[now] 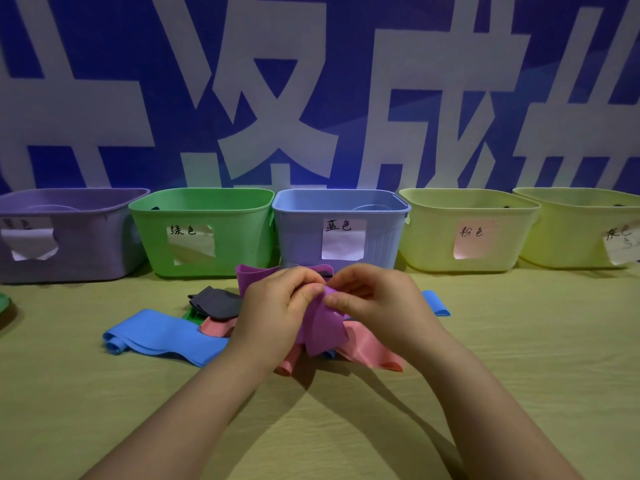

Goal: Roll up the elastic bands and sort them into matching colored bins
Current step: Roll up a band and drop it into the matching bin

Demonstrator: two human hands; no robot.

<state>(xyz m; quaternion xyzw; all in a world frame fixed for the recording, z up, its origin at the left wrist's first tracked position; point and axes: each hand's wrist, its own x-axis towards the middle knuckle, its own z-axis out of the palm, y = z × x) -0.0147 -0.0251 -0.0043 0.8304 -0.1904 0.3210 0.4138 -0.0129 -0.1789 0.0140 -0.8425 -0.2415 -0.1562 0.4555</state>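
Five bins [301, 237] line a yellowish tabletop [519, 341] against a blue lettered wall [104, 36].

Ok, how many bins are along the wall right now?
5, in a row: purple bin far left, green bin, blue bin in the middle, yellow bin, then a second yellow bin far right, cut off by the frame. Others may be out of view.

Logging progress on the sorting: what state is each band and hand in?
purple band: lifted, unrolled
left hand: pinches purple band
right hand: pinches purple band
long blue band: lying loose, left end curled
grey band: crumpled, unrolled
pink band: loose, beneath purple band
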